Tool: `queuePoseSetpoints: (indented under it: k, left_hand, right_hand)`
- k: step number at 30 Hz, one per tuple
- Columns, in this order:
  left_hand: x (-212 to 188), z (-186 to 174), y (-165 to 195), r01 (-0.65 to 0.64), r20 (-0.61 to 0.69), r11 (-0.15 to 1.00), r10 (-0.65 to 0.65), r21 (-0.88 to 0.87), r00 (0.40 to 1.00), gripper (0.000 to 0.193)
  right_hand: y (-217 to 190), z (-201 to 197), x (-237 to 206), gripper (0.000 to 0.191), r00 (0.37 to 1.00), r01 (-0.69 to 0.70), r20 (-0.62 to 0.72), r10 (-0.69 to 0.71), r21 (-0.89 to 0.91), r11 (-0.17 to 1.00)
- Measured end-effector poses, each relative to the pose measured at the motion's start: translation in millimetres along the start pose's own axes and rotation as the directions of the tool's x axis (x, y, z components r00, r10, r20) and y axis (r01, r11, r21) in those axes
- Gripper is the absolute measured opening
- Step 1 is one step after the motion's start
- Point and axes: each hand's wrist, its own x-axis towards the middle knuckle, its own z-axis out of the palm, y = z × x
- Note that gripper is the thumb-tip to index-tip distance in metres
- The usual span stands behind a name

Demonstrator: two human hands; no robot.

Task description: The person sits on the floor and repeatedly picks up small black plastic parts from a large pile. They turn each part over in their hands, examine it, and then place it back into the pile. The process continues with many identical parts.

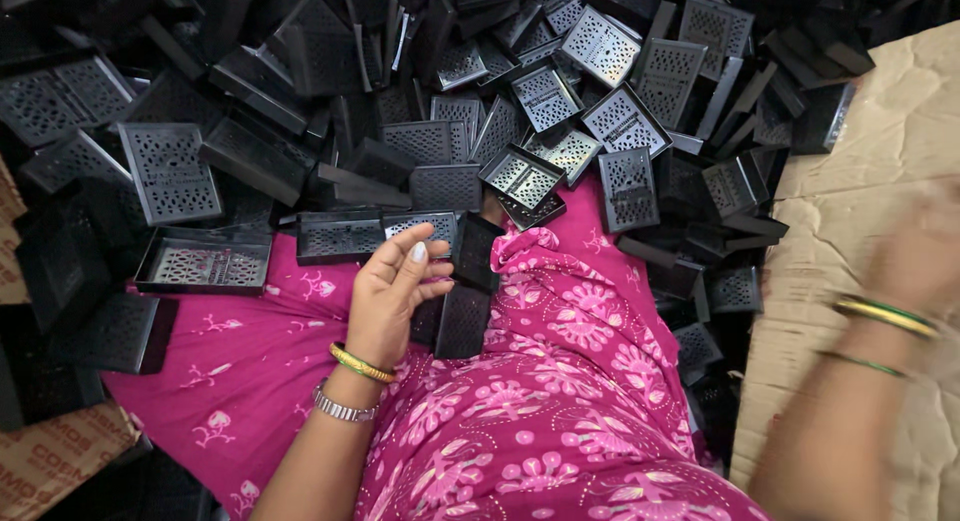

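My left hand (395,291) rests on my lap over bright pink patterned cloth (560,401), its fingers curled around black perforated plastic pieces (462,286) stacked against my knee. A heap of similar black perforated trays (520,131) fills the floor beyond my legs. My right hand (915,256) is a blur at the far right over a sheet of brown cardboard (880,171); its fingers cannot be made out. Both wrists wear green and gold bangles, and the left has a metal band as well.
Black trays lie piled from the left edge across the top to the right, some upside down, some on edge. One tray (205,261) sits flat beside my left knee. A printed cardboard piece (50,456) lies at the lower left.
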Motion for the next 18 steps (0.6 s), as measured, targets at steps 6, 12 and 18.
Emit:
queuePoseSetpoints:
  k: [6, 12, 18]
  left_hand:
    - [6, -8, -9, 0.023, 0.007, 0.998, -0.023, -0.062, 1.000, 0.030]
    - [8, -21, -15, 0.060, 0.001, 0.992, -0.061, -0.111, 0.998, 0.031]
    - [17, -25, -18, 0.055, -0.017, 0.990, -0.058, -0.132, 0.998, 0.040]
  right_hand:
    - [-215, 57, -67, 0.010, 0.811, 0.365, -0.006, -0.586, 0.787, 0.497]
    - [-333, 79, -80, 0.012, 0.661, 0.502, 0.246, -0.709, 0.557, 0.662]
    - [-317, 71, -72, 0.006, 0.877, 0.283, 0.127, -0.463, 0.642, 0.712]
